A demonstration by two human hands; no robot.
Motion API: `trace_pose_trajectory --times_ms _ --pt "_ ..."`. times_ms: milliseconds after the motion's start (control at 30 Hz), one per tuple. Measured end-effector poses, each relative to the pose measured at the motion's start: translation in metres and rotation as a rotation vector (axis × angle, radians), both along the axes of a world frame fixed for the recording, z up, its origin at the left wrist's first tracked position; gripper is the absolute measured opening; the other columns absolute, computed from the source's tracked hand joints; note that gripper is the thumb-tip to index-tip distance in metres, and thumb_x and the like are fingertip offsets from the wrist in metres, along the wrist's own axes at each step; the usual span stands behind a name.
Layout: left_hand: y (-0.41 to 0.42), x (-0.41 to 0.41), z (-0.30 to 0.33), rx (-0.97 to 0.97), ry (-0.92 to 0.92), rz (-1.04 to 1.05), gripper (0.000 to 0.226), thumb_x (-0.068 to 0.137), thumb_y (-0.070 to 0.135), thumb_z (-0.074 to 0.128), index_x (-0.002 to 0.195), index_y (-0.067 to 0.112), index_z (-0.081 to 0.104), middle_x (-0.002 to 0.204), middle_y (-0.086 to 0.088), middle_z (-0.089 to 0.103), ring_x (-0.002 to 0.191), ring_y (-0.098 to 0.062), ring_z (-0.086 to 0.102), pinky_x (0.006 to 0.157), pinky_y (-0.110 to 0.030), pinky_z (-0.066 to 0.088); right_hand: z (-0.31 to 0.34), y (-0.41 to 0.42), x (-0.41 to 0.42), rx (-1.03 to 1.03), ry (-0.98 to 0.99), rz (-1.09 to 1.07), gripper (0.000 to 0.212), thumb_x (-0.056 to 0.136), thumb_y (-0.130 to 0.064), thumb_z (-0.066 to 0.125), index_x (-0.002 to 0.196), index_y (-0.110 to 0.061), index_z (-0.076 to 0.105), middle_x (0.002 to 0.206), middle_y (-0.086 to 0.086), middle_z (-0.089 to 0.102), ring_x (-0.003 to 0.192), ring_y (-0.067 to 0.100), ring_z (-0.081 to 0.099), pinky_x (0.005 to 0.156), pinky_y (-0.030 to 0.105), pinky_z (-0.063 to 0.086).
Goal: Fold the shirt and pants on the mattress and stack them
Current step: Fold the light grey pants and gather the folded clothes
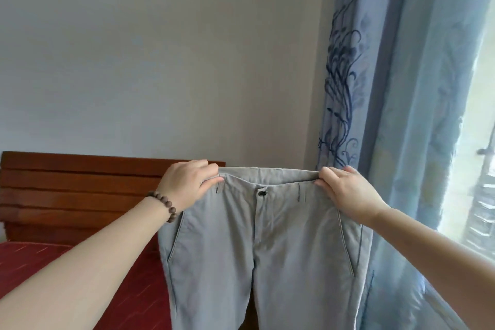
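Wall (160, 61) fills most of the view, pale and plain. Curtain (401, 88) hangs at right, light blue with a dark blue plant pattern along its edge; window (482, 169) bright beyond it. Bed at lower left: red mattress (53, 257) with faint stripes, wooden headboard (67, 185) of horizontal slats behind it.

Pants (262, 254) — grey, held up in the air in front of the person, over the right edge of the mattress and partly in front of the curtain. Long axis vertical: waistband on top and stretched level, legs hanging straight down and out of view at the bottom. Fly side faces the camera; legs split just below the crotch. Slant pockets visible on both sides, belt loops near each hand.

Left hand (187, 187) pinches the left end of the waistband, thumb in front, fingers curled over the top edge. Right hand (345, 190) grips the right end the same way. Hands well apart, the full waist width between them.

Bracelet (163, 206) of dark brown beads on the left wrist. Button (261, 192) — dark, centred on the waistband.
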State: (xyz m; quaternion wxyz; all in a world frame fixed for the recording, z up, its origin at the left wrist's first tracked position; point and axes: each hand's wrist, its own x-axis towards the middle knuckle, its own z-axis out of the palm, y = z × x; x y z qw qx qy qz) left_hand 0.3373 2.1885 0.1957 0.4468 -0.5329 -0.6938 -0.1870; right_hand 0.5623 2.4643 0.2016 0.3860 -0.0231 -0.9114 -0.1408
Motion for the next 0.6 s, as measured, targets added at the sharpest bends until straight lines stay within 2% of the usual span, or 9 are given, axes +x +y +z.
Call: trace_pose_trajectory --times_ms 100,200,300,367,400,467,500,600 --pt "0.012 -0.002 0.017 0.012 0.009 -0.019 0.062 0.092 0.064 0.023 0.062 0.015 0.046 0.057 -0.002 0.046 0.051 -0.027 0.054 0.046 -0.027 0.035 0.014 0.009 0.011 -0.012 0.037 -0.051 0.031 0.101 -0.023 0.042 0.076 -0.005 0.048 0.066 0.009 0.059 0.058 0.034 0.056 0.062 0.034 0.039" --pt "0.017 -0.008 0.031 -0.015 0.052 -0.002 0.065 0.088 0.070 0.024 0.058 0.016 0.043 0.055 -0.001 0.047 0.049 -0.027 0.054 0.046 -0.025 0.031 0.026 0.017 0.019 -0.055 -0.042 -0.153 0.031 0.100 -0.037 0.039 0.084 -0.011 0.037 0.068 0.006 0.058 0.061 0.038 0.054 0.056 0.038 0.044" --pt "0.019 -0.011 0.045 -0.054 0.105 -0.035 0.060 0.083 0.069 0.039 0.058 0.014 0.043 0.051 0.000 0.046 0.044 -0.027 0.051 0.045 -0.024 0.030 0.039 0.023 0.023 -0.109 -0.105 -0.182 0.040 0.091 -0.053 0.050 0.093 -0.016 0.034 0.067 0.004 0.058 0.065 0.037 0.056 0.056 0.037 0.043" --pt "0.021 -0.015 0.053 -0.085 0.118 -0.034 0.058 0.075 0.071 0.051 0.072 0.013 0.050 0.050 0.000 0.048 0.043 -0.028 0.053 0.045 -0.027 0.037 0.050 0.025 0.024 -0.154 -0.147 -0.186 0.049 0.084 -0.059 0.057 0.107 -0.020 0.039 0.070 0.003 0.060 0.072 0.035 0.059 0.061 0.036 0.041" --pt "0.021 -0.016 0.056 -0.110 0.096 -0.009 0.061 0.071 0.071 0.055 0.085 0.012 0.054 0.052 0.000 0.051 0.046 -0.029 0.056 0.047 -0.029 0.040 0.055 0.027 0.023 -0.145 -0.172 -0.201 0.049 0.082 -0.061 0.057 0.107 -0.021 0.042 0.071 0.002 0.061 0.075 0.034 0.060 0.062 0.035 0.041" --pt "0.024 -0.019 0.064 -0.187 0.063 0.093 0.071 0.069 0.070 0.061 0.112 0.014 0.054 0.064 -0.001 0.062 0.061 -0.029 0.063 0.055 -0.030 0.039 0.060 0.029 0.021 -0.116 -0.204 -0.220 0.045 0.082 -0.064 0.054 0.089 -0.020 0.045 0.074 0.002 0.062 0.076 0.030 0.060 0.062 0.034 0.040" --pt "0.025 -0.021 0.067 -0.227 0.075 0.150 0.068 0.072 0.070 0.060 0.114 0.017 0.054 0.075 0.000 0.065 0.072 -0.028 0.065 0.059 -0.030 0.038 0.061 0.030 0.020 -0.103 -0.205 -0.218 0.045 0.082 -0.064 0.053 0.082 -0.020 0.043 0.074 0.003 0.062 0.075 0.028 0.058 0.061 0.034 0.038" --pt "0.022 -0.025 0.074 -0.295 0.111 0.241 0.045 0.082 0.064 0.055 0.087 0.019 0.059 0.090 0.002 0.061 0.089 -0.023 0.063 0.066 -0.030 0.036 0.061 0.032 0.016 -0.057 -0.219 -0.212 0.045 0.085 -0.059 0.055 0.077 -0.018 0.038 0.071 -0.001 0.055 0.067 0.022 0.049 0.060 0.032 0.030"
